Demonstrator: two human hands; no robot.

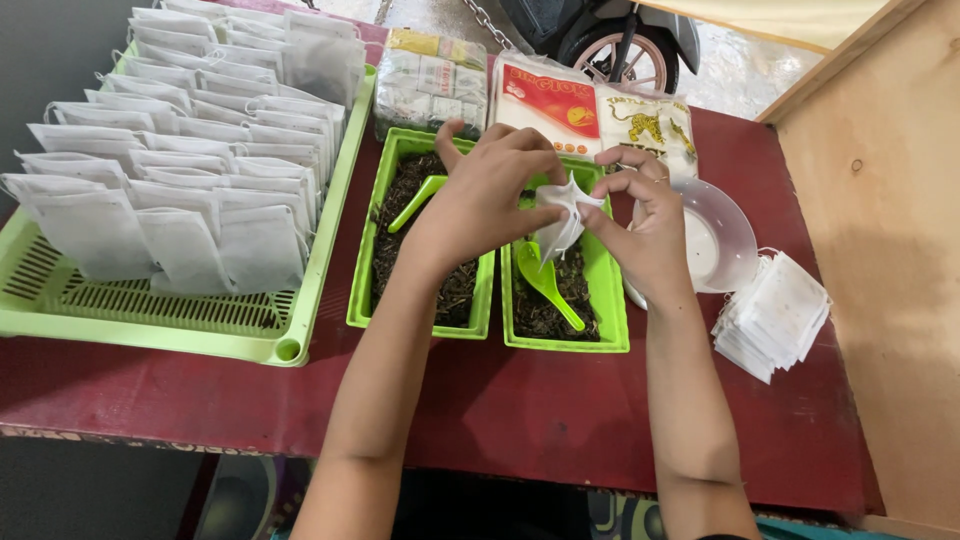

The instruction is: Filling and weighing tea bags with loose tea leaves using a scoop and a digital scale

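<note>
Two hands: both pinched on one small white filter bag (562,215), held above the right green tub (610,310).
Left hand (485,190): fingers closed on the left edge of the bag mouth, pulling it apart.
Right hand (645,225): thumb and forefinger clamped on the right edge of the same bag, other fingers curled.
Bag state: mouth looks spread open, body crumpled; whether any leaf is inside, cannot tell.
Right tub: dark loose tea leaves inside, a green scoop (548,285) lying on them, just under the bag, held by no hand.
Left green tub (365,270): just beside the right one, also with dark leaves and a second green scoop (418,200) leaning at the far end.
Done so far, by judgement: many rows of filled white bags (190,190) standing in the large green tray (150,330) on the far left, covering most of it.
Left to do, by judgement: near strip of that tray bare; a stack of flat empty bags (775,315) waiting at the right, well apart from the tubs; much leaf left in both tubs.
Also near: clear plastic bowl (720,235) right of the right hand; packets of tea (550,100) at the far side.
Surface: dark red table (500,410).
</note>
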